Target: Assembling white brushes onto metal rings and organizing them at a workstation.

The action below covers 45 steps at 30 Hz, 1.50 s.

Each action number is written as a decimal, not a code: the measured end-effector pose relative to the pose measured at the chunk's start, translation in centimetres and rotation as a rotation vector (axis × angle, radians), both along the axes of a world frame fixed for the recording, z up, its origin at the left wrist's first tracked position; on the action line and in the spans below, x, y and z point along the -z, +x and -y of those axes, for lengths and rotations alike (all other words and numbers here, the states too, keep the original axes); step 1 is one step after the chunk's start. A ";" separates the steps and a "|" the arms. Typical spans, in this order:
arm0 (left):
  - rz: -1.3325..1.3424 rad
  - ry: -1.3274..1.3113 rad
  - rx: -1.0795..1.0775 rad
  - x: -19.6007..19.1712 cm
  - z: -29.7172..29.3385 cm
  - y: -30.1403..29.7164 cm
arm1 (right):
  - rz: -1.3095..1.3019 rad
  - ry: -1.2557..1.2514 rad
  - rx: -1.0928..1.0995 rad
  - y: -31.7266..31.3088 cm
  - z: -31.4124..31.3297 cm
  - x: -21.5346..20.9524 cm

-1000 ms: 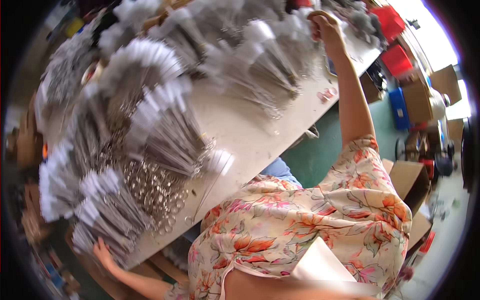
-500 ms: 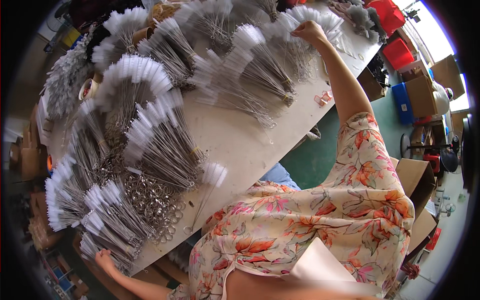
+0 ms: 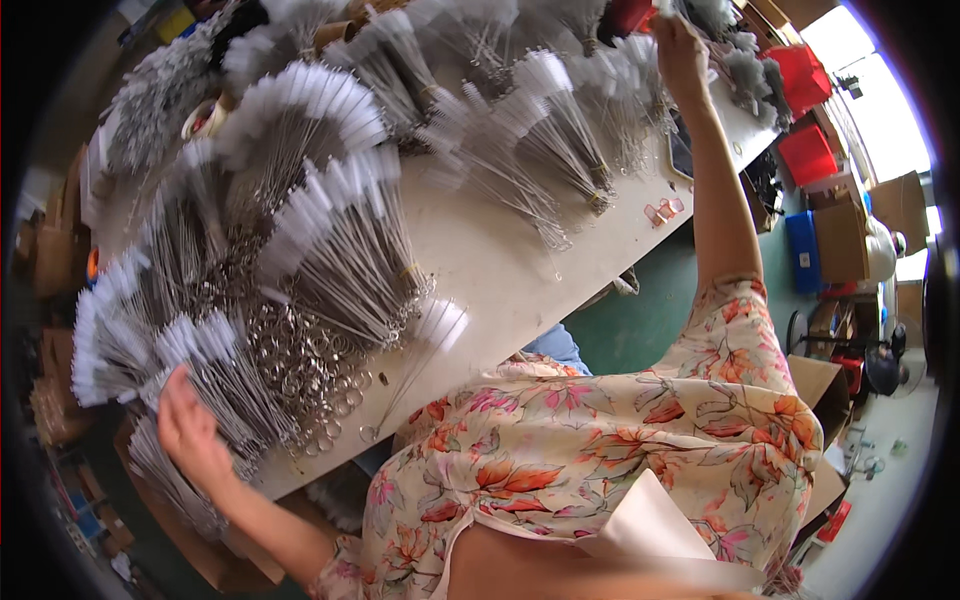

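Looking down, we list nearest a flower-print shirt (image 3: 600,440), with a pale flap of cloth (image 3: 655,520) at its front. Left hand (image 3: 195,435): open, fingers stretched out, blurred by motion; it sits in front of a bunch of white brushes with wire handles (image 3: 240,385) at the table's near left end. Whether it touches them, we cannot tell.

One lone brush (image 3: 440,325): lying near the table edge, its end ring toward the shirt. To its left we count one heap of shiny metal rings (image 3: 310,365). Just beyond, one large fanned bunch (image 3: 335,255), white heads to the upper left, handles to the lower right. Table (image 3: 480,255): pale top, cluttered with further brush bunches (image 3: 560,125) along its far side. Near its right edge, some pink clear clips (image 3: 656,214).

Right hand (image 3: 685,62): at the far end, fingers bent, just beside a red thing (image 3: 630,18); whether it grips anything, we cannot tell. Around the table we note two red bins (image 3: 803,75), a blue bin (image 3: 803,250) and a cardboard box (image 3: 840,240) on the right.
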<state>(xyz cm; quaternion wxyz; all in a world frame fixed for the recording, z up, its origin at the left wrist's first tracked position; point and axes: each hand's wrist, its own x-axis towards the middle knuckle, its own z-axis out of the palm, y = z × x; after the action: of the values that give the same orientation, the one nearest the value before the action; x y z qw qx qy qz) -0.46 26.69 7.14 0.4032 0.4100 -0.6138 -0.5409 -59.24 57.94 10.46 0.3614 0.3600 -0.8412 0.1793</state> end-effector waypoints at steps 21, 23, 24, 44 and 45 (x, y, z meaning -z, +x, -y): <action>-0.249 -0.850 0.400 4.8 -9.3 -9.9 | 2.266 -0.565 -1.300 35.4 15.5 6.3; 0.005 -1.116 0.306 5.5 -9.7 -9.8 | 2.489 -0.850 -1.065 36.2 15.8 6.5; 0.006 -1.112 0.306 5.4 -9.6 -9.4 | 2.582 -0.969 -0.959 36.2 16.0 6.6; -0.132 -0.879 0.498 2.5 -9.0 -5.2 | 1.935 0.440 -1.160 36.6 12.0 2.1; -0.012 -0.811 0.487 2.9 -10.3 -4.9 | 1.874 0.560 -1.136 35.9 11.4 2.6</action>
<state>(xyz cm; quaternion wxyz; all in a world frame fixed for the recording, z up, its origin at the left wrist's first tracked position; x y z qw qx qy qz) -5.33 36.95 4.23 0.3958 0.0604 -0.8515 -0.3386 -23.37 46.52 7.83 -0.6387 0.4821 -0.5060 0.3220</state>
